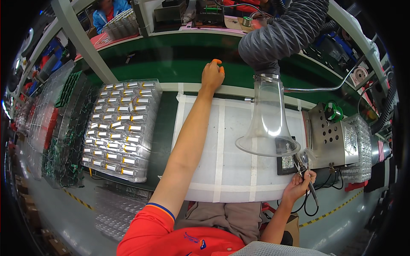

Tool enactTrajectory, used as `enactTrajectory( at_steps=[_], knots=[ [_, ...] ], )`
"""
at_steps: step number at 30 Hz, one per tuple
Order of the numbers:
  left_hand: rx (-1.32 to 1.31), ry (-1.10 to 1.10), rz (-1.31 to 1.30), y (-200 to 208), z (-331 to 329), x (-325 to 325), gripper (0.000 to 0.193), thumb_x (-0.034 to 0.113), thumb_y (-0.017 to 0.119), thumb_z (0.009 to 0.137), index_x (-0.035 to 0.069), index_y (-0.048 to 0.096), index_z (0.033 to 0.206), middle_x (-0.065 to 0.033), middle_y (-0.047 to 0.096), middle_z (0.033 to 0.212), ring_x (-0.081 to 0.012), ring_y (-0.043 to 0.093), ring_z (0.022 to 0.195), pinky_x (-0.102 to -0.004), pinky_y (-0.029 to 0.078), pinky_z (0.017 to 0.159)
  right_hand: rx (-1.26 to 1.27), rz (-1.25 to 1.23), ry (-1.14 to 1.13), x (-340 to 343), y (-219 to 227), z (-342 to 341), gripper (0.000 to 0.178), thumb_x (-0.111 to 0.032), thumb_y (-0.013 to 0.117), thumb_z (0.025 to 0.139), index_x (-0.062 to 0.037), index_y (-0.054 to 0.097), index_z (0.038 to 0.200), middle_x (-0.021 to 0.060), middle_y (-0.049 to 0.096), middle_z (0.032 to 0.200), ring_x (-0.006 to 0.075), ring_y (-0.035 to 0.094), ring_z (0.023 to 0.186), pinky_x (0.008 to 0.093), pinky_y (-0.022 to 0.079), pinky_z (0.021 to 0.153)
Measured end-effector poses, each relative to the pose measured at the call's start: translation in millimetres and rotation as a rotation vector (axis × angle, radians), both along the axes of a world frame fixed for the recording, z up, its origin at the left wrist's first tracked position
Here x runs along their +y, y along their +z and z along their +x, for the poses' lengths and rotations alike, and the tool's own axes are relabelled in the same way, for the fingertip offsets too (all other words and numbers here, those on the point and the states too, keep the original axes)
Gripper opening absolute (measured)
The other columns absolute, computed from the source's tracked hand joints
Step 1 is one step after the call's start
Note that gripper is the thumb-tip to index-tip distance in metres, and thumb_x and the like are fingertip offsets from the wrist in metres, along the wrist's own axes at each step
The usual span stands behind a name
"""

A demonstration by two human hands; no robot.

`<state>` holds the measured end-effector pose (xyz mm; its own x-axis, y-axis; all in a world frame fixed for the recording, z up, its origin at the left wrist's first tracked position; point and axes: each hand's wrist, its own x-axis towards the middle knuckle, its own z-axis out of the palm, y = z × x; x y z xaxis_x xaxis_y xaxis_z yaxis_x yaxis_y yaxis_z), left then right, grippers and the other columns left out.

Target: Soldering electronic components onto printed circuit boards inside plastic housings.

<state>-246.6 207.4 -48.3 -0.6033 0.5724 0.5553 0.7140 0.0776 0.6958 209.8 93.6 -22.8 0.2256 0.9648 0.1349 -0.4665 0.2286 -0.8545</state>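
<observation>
My left hand (212,76) reaches far forward over the green conveyor belt (171,57). Orange covers show on two of its fingertips, which stand slightly apart; nothing can be seen between them, and its other fingers are mostly hidden. Low at the right, my right hand (300,186) has its fingers closed round a soldering iron (314,193) with a dark handle and a black cord. The iron's front end lies by a small dark stand (285,164) at the right edge of the white work mat (237,170).
A clear fume hood (270,123) on a grey hose (282,40) hangs over the mat. Stacked clear trays (119,128) of silver pouch cells stand left. A perforated metal box (331,143) carries a solder wire spool (334,112) at right. A person (109,15) sits beyond the belt.
</observation>
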Motion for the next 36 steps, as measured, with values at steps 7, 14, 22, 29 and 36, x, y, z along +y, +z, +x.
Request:
enactTrajectory(
  at_steps=[7,14,22,29,36],
  knots=[
    [-0.022,-0.003,-0.019,4.2,2.0,-2.4,0.02,0.008,0.064,0.084,0.0,0.063,0.102,-0.0108,0.061,0.077,-0.0294,0.059,0.079,-0.0398,0.048,0.073,-0.009,0.004,-0.023,1.2,-2.2,-0.6,0.008,-0.013,0.052,0.093,-0.0096,0.046,0.09,-0.0044,0.035,0.065,0.0041,0.028,0.049,0.02,0.024,0.043],
    [-0.081,-0.024,-0.067,7.7,2.4,-2.4,0.014,0.005,0.063,0.082,-0.002,0.064,0.094,-0.0157,0.066,0.088,-0.0333,0.06,0.093,-0.042,0.049,0.083,-0.021,0.005,0.002,0.8,-1.7,0.9,0.014,-0.012,0.054,0.092,-0.0095,0.041,0.087,-0.0036,0.036,0.065,0.0043,0.029,0.05,0.0203,0.024,0.045],
    [-0.085,-0.025,-0.075,4.2,1.7,-0.9,0.013,0.005,0.062,0.081,-0.002,0.065,0.092,-0.0168,0.067,0.091,-0.034,0.06,0.094,-0.042,0.049,0.085,-0.003,-0.002,0.003,-0.1,-0.6,-0.3,0.012,-0.012,0.053,0.093,-0.0096,0.042,0.088,-0.0038,0.037,0.067,0.0039,0.03,0.051,0.0199,0.025,0.045],
    [0.008,0.002,-0.032,-0.6,-0.4,1.3,0.016,0.007,0.063,0.083,-0.001,0.067,0.096,-0.0149,0.065,0.081,-0.0297,0.062,0.078,-0.0386,0.05,0.074,-0.009,0.001,0.007,1.3,-3.5,1.6,0.012,-0.012,0.054,0.093,-0.01,0.043,0.088,-0.0041,0.036,0.067,0.0039,0.03,0.052,0.0198,0.025,0.045],
    [-0.003,-0.002,-0.037,1.1,0.2,0.7,0.015,0.006,0.062,0.083,-0.001,0.068,0.096,-0.0161,0.066,0.084,-0.03,0.063,0.081,-0.0387,0.05,0.075,-0.029,-0.004,0.008,1.8,-4.8,2.4,0.012,-0.013,0.054,0.093,-0.01,0.043,0.088,-0.0041,0.036,0.068,0.0039,0.03,0.052,0.0196,0.025,0.045]
  ],
)
